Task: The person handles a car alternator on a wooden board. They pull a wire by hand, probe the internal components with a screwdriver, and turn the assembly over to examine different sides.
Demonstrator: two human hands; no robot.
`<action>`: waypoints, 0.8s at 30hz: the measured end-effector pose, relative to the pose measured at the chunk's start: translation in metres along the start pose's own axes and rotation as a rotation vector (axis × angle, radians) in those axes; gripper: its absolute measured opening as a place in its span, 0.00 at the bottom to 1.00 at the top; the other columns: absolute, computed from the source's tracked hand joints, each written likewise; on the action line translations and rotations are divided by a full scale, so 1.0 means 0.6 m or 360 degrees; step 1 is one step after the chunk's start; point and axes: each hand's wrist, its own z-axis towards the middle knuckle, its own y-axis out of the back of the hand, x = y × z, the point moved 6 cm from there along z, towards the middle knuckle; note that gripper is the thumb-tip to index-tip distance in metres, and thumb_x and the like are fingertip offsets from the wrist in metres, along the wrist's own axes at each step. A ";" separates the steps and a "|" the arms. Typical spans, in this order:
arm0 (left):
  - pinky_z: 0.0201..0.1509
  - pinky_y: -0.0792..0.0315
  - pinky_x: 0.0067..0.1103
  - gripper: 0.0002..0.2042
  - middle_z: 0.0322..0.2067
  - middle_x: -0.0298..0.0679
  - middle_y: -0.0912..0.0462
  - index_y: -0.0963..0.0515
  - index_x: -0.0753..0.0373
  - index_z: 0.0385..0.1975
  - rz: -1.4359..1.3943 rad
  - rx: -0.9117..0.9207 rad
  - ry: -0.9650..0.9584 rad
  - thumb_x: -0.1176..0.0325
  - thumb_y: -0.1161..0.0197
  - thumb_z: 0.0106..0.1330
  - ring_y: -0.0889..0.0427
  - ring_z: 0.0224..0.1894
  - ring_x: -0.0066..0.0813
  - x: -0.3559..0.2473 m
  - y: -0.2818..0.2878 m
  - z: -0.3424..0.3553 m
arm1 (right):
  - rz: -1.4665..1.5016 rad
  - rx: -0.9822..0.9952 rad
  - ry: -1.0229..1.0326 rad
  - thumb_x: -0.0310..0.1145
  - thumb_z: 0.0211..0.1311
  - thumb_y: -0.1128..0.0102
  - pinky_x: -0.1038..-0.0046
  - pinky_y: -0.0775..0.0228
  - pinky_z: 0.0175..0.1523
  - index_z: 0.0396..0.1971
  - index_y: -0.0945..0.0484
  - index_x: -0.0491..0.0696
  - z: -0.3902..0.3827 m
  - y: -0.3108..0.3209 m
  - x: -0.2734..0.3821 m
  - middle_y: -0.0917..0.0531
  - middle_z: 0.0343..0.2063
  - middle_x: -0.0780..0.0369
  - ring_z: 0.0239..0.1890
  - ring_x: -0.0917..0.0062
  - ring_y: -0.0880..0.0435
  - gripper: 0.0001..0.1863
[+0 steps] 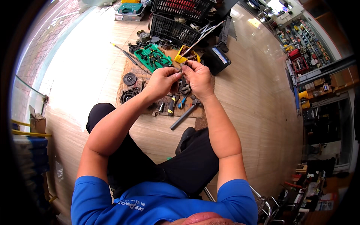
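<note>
My left hand (pixel 163 80) and my right hand (pixel 199 79) meet fingertip to fingertip above the work mat (pixel 198 111). Both are closed in a pinch; a small dark piece seems to sit between them, too hidden to name. Just beyond is a green tool case (pixel 139 53), open, with black tools inside. Behind my right hand stands a yellow container (pixel 177 58) of dark small parts. Below my hands lie blue-handled pliers (pixel 182 102), a yellow-and-black hand tool (pixel 171 105) and a grey-handled hammer (pixel 183 115). A ribbed round pulley (pixel 129 78) rests to the left.
Black plastic crates (pixel 175 29) are stacked beyond the mat. A black box-shaped battery (pixel 216 60) stands at the right. Long thin rods lean over the yellow container. A teal case (pixel 129 8) sits at the far left. Stocked shelves line the right side; metal chair tubes are at lower right.
</note>
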 end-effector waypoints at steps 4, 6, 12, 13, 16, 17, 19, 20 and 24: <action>0.24 0.28 0.16 0.10 0.21 0.33 0.22 0.25 0.64 0.32 -0.0412 0.0271 0.0103 0.64 0.45 0.72 0.22 0.20 0.21 -0.003 -0.013 -0.006 | 0.0266 0.0174 -0.0083 0.28 0.65 0.40 0.88 0.40 0.27 0.36 0.20 0.41 0.001 0.003 -0.002 0.21 0.25 0.72 0.23 0.94 0.31 0.06; 0.26 0.26 0.17 0.10 0.21 0.33 0.22 0.26 0.62 0.32 -0.0615 0.0469 0.0166 0.63 0.46 0.72 0.21 0.21 0.22 -0.005 -0.019 -0.009 | 0.0136 0.0123 -0.0026 0.28 0.65 0.41 0.87 0.37 0.28 0.36 0.20 0.41 -0.003 0.002 0.011 0.20 0.25 0.71 0.24 0.93 0.30 0.06; 0.28 0.28 0.16 0.08 0.23 0.31 0.22 0.24 0.67 0.36 0.0106 0.0101 -0.0069 0.68 0.42 0.70 0.25 0.24 0.16 -0.011 -0.007 0.002 | -0.0166 -0.0073 0.0189 0.28 0.65 0.41 0.84 0.32 0.33 0.34 0.21 0.40 -0.005 -0.001 0.021 0.20 0.26 0.70 0.27 0.90 0.27 0.06; 0.28 0.29 0.16 0.08 0.23 0.31 0.22 0.23 0.68 0.36 0.0235 0.0023 -0.0135 0.69 0.41 0.69 0.25 0.24 0.16 -0.008 -0.003 0.004 | -0.0236 -0.0092 0.0223 0.28 0.65 0.41 0.84 0.32 0.34 0.33 0.21 0.39 -0.005 -0.001 0.022 0.20 0.26 0.69 0.28 0.90 0.27 0.07; 0.26 0.31 0.15 0.06 0.23 0.31 0.21 0.21 0.69 0.34 0.0445 -0.0183 -0.0250 0.71 0.40 0.68 0.26 0.22 0.14 -0.009 0.006 0.003 | -0.0196 -0.0094 0.0174 0.28 0.64 0.40 0.84 0.32 0.33 0.33 0.22 0.39 -0.005 0.000 0.018 0.20 0.26 0.69 0.28 0.90 0.27 0.06; 0.26 0.31 0.15 0.06 0.22 0.31 0.21 0.21 0.69 0.34 0.0423 -0.0174 -0.0246 0.71 0.40 0.68 0.26 0.22 0.14 -0.010 0.004 0.002 | -0.0176 -0.0097 0.0142 0.27 0.64 0.40 0.84 0.32 0.33 0.33 0.21 0.39 -0.005 0.001 0.016 0.20 0.26 0.69 0.28 0.90 0.27 0.06; 0.26 0.31 0.15 0.07 0.22 0.31 0.22 0.21 0.69 0.35 0.0381 -0.0157 -0.0237 0.71 0.40 0.68 0.27 0.22 0.14 -0.013 0.004 -0.001 | -0.0122 -0.0075 0.0093 0.27 0.64 0.40 0.86 0.35 0.31 0.32 0.21 0.40 -0.005 0.001 0.016 0.20 0.26 0.70 0.27 0.91 0.28 0.06; 0.26 0.31 0.15 0.07 0.21 0.32 0.22 0.22 0.69 0.34 0.0380 -0.0147 -0.0228 0.70 0.40 0.68 0.26 0.21 0.15 -0.014 0.005 -0.002 | -0.0094 -0.0058 0.0056 0.27 0.64 0.40 0.86 0.36 0.30 0.32 0.21 0.40 -0.004 0.003 0.013 0.20 0.25 0.70 0.26 0.92 0.29 0.06; 0.27 0.29 0.16 0.07 0.21 0.33 0.22 0.23 0.68 0.33 0.0311 -0.0031 -0.0214 0.69 0.41 0.69 0.24 0.23 0.17 -0.017 0.003 -0.004 | 0.0095 0.0037 -0.0054 0.29 0.64 0.39 0.88 0.42 0.25 0.32 0.21 0.42 -0.001 0.008 0.005 0.22 0.23 0.73 0.21 0.94 0.33 0.05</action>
